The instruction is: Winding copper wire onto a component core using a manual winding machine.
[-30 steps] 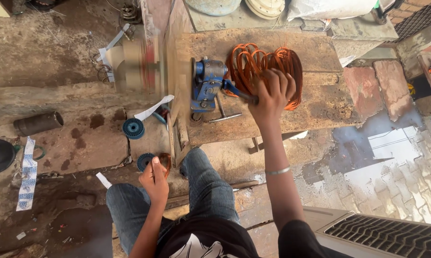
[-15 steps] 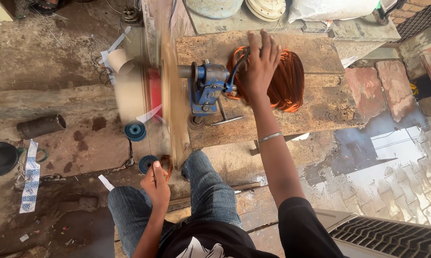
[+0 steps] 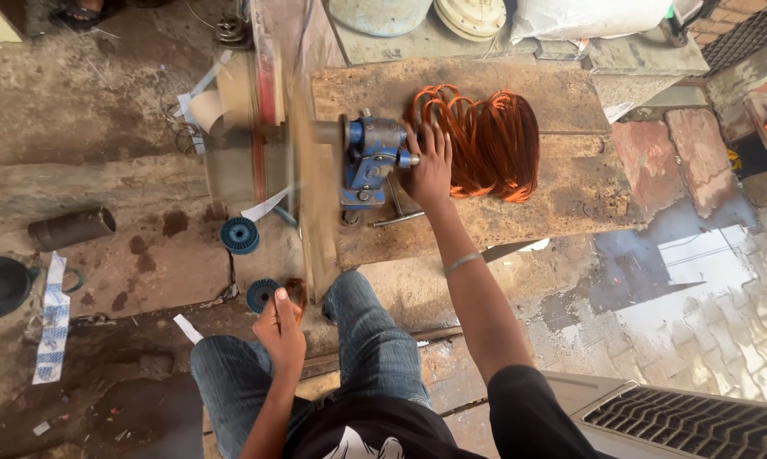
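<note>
Hand-cranked coil winder at work on a worn wooden table (image 3: 570, 204).

The right hand (image 3: 430, 170) is closed around the crank of the blue winder (image 3: 368, 161), placed there to turn it (the former (image 3: 256, 127) on its shaft is blurred). The left hand (image 3: 281, 327) pinches copper wire near 1 blue spool (image 3: 264, 295) by the knee, seemingly to guide it. Finished orange coils (image 3: 489, 140) lie just beside the right hand.

Spinning wheel (image 3: 264, 127) at ten o'clock blurring into streaks, right hand (image 3: 428, 166) hiding the blue winder's (image 3: 368, 161) crank, metal grille (image 3: 698, 425) at five o'clock running off the edge
</note>
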